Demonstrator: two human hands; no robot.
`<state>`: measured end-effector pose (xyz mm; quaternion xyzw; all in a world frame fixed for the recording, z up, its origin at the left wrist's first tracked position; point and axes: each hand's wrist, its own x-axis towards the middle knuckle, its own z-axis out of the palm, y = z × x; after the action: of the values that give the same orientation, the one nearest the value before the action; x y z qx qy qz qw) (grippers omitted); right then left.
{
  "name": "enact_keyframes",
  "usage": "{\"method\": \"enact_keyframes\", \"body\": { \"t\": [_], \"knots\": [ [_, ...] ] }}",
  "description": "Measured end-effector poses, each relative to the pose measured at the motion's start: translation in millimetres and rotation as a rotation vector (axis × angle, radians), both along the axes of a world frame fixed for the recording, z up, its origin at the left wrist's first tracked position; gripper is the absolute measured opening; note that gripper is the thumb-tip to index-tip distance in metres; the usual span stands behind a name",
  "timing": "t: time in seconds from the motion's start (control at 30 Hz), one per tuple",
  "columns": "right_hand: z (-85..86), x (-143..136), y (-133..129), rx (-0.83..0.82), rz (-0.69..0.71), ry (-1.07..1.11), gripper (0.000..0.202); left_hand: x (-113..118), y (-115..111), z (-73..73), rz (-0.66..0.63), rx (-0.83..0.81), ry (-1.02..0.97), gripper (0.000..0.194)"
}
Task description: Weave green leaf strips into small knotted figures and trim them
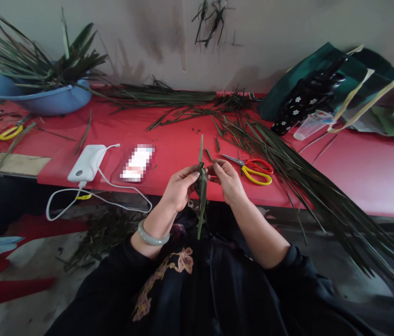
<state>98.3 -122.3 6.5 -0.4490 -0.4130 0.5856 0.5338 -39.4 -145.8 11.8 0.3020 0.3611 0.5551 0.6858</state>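
Observation:
Just over the table's front edge, my left hand [182, 186] pinches a folded green leaf piece [202, 186] between thumb and fingers. One strip end points up from the fold and a longer one hangs down toward my lap. My right hand [227, 179] is closed at the piece's right side, thumb and forefinger pressed on a short leaf strip [208, 153] that sticks up. Right of that hand lie scissors [252, 169] with red and yellow handles. A long bundle of leaf strips [298, 172] spreads beyond them and hangs off the front edge.
On the red-covered table [176, 135] are a white power bank [86, 163] with a looping cable and a phone [138, 162]. A blue basin [57, 100] of leaves and more scissors [10, 132] stand left. At right are a green bag [291, 84], a black umbrella [305, 98] and a plastic cup [312, 125].

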Motion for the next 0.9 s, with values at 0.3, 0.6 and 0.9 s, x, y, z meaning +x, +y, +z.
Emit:
{"method": "enact_keyframes", "body": {
  "t": [0.3, 0.6, 0.9],
  "knots": [
    [0.5, 6, -5, 0.254, 0.127, -0.553, 0.025, 5, 6, -6.2, 0.137, 0.052, 0.092, 0.027],
    [-8.9, 6, -4, 0.228, 0.177, -0.373, 0.028, 2, 5, -10.5, 0.071, 0.032, 0.006, 0.033],
    [5.1, 13, -5, 0.470, 0.160, -0.879, 0.033, 3, 3, -12.4, 0.068, 0.026, 0.150, 0.036]
  ]
}}
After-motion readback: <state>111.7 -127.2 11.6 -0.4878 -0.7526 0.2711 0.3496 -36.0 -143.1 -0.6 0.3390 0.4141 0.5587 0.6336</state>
